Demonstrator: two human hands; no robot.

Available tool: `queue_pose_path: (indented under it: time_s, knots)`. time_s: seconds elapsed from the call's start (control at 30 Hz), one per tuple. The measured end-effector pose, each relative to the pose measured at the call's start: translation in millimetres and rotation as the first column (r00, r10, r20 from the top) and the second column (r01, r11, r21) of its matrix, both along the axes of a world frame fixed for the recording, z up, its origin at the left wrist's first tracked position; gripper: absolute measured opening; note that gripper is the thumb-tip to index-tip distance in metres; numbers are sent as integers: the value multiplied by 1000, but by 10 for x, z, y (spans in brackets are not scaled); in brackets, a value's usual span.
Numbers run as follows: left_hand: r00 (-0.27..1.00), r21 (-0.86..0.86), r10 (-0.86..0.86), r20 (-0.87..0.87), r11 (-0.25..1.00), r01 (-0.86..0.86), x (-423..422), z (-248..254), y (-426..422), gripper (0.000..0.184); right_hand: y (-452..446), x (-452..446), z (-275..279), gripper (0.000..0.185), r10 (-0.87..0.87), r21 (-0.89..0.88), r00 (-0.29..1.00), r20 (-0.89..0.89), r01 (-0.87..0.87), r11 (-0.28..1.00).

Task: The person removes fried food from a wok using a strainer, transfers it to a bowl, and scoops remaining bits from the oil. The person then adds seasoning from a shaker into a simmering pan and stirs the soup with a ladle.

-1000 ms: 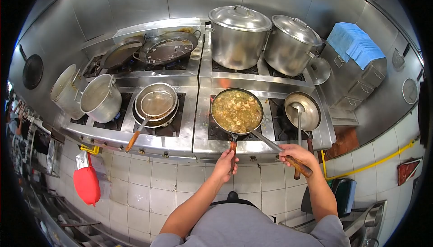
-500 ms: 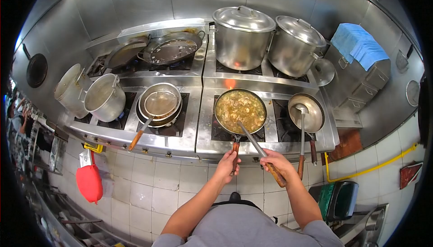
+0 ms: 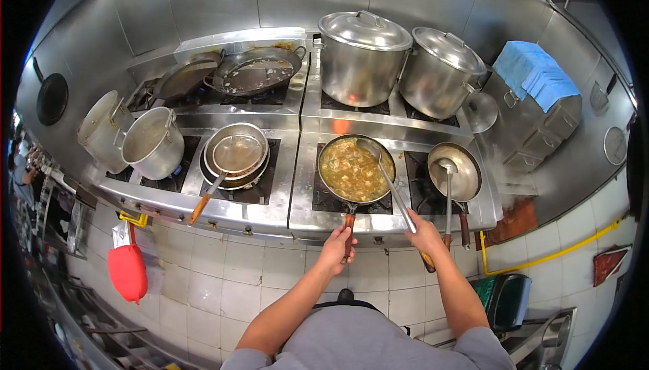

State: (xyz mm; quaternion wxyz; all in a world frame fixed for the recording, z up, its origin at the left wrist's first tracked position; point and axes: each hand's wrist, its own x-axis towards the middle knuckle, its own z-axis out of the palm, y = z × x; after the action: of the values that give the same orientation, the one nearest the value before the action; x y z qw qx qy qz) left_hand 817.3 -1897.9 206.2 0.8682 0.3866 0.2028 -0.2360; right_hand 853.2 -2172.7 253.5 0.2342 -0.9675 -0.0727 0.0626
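Note:
A frying pan [image 3: 355,203] sits on the front burner and holds a chunky yellow-brown stew [image 3: 348,172] with pale pieces in broth. My left hand [image 3: 335,251] is closed round the pan's wooden handle, near its end. In my right hand [image 3: 424,235] is a long metal ladle [image 3: 400,201] with a wooden grip, whose end sticks out below my fingers. The ladle's bowl dips into the stew near the pan's far right edge and is partly covered. To the right, a second pan [image 3: 468,160] stands on a burner with another ladle [image 3: 449,191] resting in it.
Two large lidded stockpots [image 3: 360,65] stand on the back burners. Left are a strainer [image 3: 235,151] over a stacked pan, two deep pots [image 3: 154,150] and two wide pans [image 3: 260,72]. A yellow pipe [image 3: 551,256] and a dark green bin [image 3: 503,300] are low on the right.
The ladle's bowl has moved from the near middle of the stew to the far right edge. My right hand has shifted right and slightly forward; my left hand stays on the pan handle.

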Motion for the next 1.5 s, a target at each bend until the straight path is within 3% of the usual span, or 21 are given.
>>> queue_pose_path:
  time_s: [0.1, 0.17, 0.2, 0.27, 0.4, 0.47, 0.67, 0.9, 1.17, 1.4, 1.47, 1.5]
  knots:
    - [1000, -11, -6, 5, 1000, 7, 4, -9, 4, 29, 14, -59, 11, 75, 86, -60, 995, 42, -83, 995]
    - [1000, -18, -11, 10, 1000, 11, 10, -37, 12, 29, 262, -178, 324, 69, -59, 207, 925, -375, 145, 967]
    - [999, -20, -26, 21, 999, 27, 12, -45, 19, 27, 317, -216, 380, 69, -57, 206, 926, -374, 143, 968]
    - [999, -21, -41, 32, 999, 41, 10, -61, 23, 26, 381, -276, 432, 58, 29, 463, 837, -547, 273, 844]
    - [999, -10, -26, 23, 1000, 26, 15, -45, 6, 27, 376, -315, 444, 43, 105, 575, 762, -639, 382, 723]
    - [1000, -3, -17, 14, 1000, 17, 8, -40, -4, 30, 324, -333, 504, 39, 188, 656, 710, -678, 470, 591]
    - [999, 1, -43, 33, 999, 43, 18, -67, 11, 27, 266, -403, 681, 47, 196, 691, 688, -699, 580, 431]
    - [1000, 7, -22, 11, 1000, 22, 11, -17, 16, 29, 361, -558, 693, 46, 226, 759, 757, -613, 484, 435]
    - [1000, -4, -25, 19, 1000, 25, 7, -26, 23, 29, 302, -543, 522, 67, 51, 712, 855, -515, 394, 582]
    - [1000, -8, -18, 23, 1000, 19, 0, -23, 19, 31, 281, -418, 212, 72, -29, 721, 917, -398, 332, 608]
    - [1000, -11, -16, 21, 1000, 16, 4, -29, 17, 31, 252, -340, 132, 74, -113, 600, 935, -337, 306, 739]
    - [1000, -11, -13, 19, 1000, 14, 4, -24, 16, 31, 262, -307, 138, 74, -113, 601, 935, -337, 306, 739]
